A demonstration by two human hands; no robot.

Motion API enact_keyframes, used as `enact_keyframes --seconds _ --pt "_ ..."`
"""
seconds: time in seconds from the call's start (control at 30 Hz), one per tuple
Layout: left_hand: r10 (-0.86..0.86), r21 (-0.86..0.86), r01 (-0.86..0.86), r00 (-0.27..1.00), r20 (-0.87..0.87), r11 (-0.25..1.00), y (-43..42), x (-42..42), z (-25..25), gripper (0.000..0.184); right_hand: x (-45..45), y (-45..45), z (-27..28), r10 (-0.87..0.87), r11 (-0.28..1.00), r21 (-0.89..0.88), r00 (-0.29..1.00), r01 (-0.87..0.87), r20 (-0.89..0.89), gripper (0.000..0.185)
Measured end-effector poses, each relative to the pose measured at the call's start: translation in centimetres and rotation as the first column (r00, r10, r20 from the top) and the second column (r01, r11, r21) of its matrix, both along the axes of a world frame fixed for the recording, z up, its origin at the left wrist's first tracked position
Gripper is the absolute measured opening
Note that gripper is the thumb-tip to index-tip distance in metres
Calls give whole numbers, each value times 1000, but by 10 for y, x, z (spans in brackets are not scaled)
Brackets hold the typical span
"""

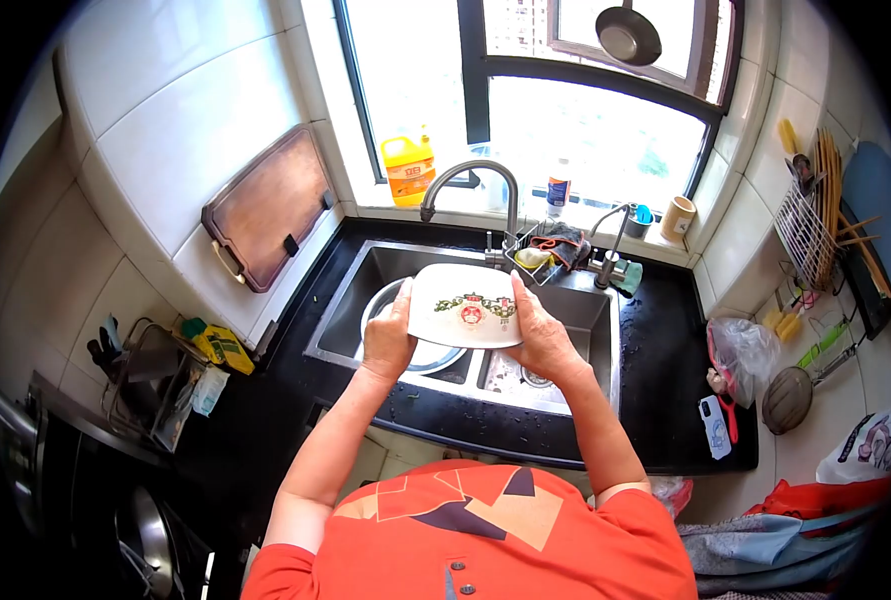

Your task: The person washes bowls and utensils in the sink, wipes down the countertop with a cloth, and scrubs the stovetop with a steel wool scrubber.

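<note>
Both hands grip a white bowl (462, 325) with a red and green printed design, held up above the double sink (605, 345). My left hand (389, 338) is closed on its left edge, and my right hand (543, 338) on its right edge. The design faces me; the bowl's inside is hidden. Below and behind my left hand, a large round white basin (377, 300) sits in the left sink compartment, partly covered by the bowl. Behind the bowl rises a curved metal faucet (512, 195).
A caddy with cloths (560, 243) stands behind the sink, near a smaller tap (610, 265). A yellow jug (408, 170) is on the windowsill. At left a cutting board (270, 210) leans on the wall; at right lie a phone (713, 427) and red-handled tool (729, 415).
</note>
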State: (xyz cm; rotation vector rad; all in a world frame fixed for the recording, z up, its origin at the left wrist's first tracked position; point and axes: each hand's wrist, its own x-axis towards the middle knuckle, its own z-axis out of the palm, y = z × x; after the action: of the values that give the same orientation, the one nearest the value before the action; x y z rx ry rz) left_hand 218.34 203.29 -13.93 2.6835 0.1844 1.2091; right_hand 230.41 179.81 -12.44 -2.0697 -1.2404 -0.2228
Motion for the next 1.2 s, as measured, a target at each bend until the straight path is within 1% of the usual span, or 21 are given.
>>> enact_keyframes --seconds 0.07,0.17,0.2,0.23,0.27,0.3,0.37,0.5,0.53,0.57,0.63,0.67,0.7,0.77,0.8,0.83,0.9,0.97,1.03,1.13,1.2 --pt "2 0 -2 999 -32 1000 -7 -5 -5 52 1 6 -7 -147 989 36 985 144 92 86" --pt "-56 -95 48 995 -83 994 -6 -8 -14 57 13 8 -30 -266 963 88 955 256 133 72" --pt "-251 -353 187 957 -144 917 -3 -10 -14 62 13 7 -32 -299 948 161 939 273 170 63" --pt "-444 -593 281 884 -147 755 1 -12 -14 69 14 4 -34 -293 950 158 941 268 170 63" --pt "-592 -720 262 766 -250 643 4 -20 -3 78 16 0 -36 -299 945 203 932 258 204 63" --pt "-590 -719 261 768 -248 643 5 -23 5 78 17 -2 -35 -307 936 249 922 248 238 64" --pt "-670 -909 187 732 -123 372 5 -28 21 81 17 -7 -33 -289 939 263 924 223 249 62" --pt "-632 -906 205 771 -84 370 -9 -14 27 102 10 -4 -34 -146 958 285 906 30 396 51" --pt "-562 -827 151 797 -223 542 -9 -12 25 112 6 -2 -35 -134 957 291 899 9 416 50" --pt "-561 -826 152 797 -222 542 -8 -10 24 112 3 -1 -35 -123 955 296 892 -12 435 50" --pt "-578 -934 173 815 -43 314 -6 -7 21 119 3 -3 -33 -119 953 303 890 -22 440 49" --pt "-544 -950 130 837 -47 282 -13 -11 31 97 3 -3 -33 -115 951 309 888 -31 446 48" --pt "-544 -951 129 838 -46 280 -10 -9 27 97 2 -4 -32 -114 951 306 888 -32 445 48" --pt "-642 -981 196 752 150 1 -1 -1 15 65 -1 -6 -30 -82 944 323 900 -68 429 47" --pt "-654 -984 175 743 140 -12 3 0 9 46 -2 -7 -29 -81 944 322 900 -68 428 47" --pt "-654 -984 175 743 141 -13 7 1 2 46 -3 -7 -29 -67 941 327 905 -83 420 47" --pt "-544 -969 72 816 194 -238 11 1 -14 42 -5 -7 -27 -52 938 332 909 -98 414 47" --pt "-516 -975 41 843 151 -218 11 -3 -36 40 -10 -8 -24 -4 904 412 960 -116 279 47" --pt "-487 -980 10 867 108 -201 14 -5 -59 38 -8 -11 -21 -22 908 407 962 -95 274 47" --pt "-433 -998 -41 899 -59 51 17 -8 -77 39 -6 -24 -10 -75 901 431 959 -52 273 48" --pt "-403 -1000 -20 915 -13 -14 17 -11 -67 39 -3 -35 0 -138 890 455 946 -11 293 52"
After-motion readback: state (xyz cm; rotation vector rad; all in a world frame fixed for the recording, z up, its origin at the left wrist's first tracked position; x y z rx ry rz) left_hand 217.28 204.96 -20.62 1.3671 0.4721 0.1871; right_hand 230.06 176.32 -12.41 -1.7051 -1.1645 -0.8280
